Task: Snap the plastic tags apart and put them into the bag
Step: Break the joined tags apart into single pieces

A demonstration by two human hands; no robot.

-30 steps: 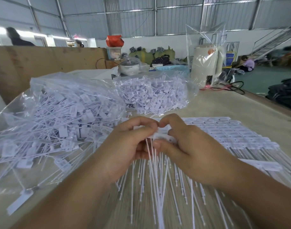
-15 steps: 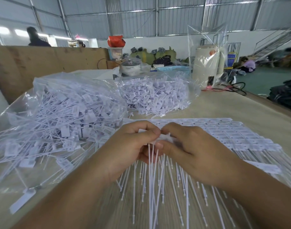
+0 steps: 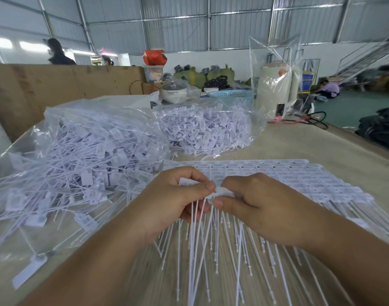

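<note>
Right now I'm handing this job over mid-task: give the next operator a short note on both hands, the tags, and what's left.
Left hand: pinches the tag strip, loose tails hanging below.
Right hand: pinches the same strip just beside it, set to snap.
Joined sheets: stacked on the table under the right hand.
Done: the open bag at left holds many separated tags.
Left: snap this strip, bag the pieces, work through the stack.

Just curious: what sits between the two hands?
In the head view, a white plastic tag head, pinched between left hand and right hand.
</note>
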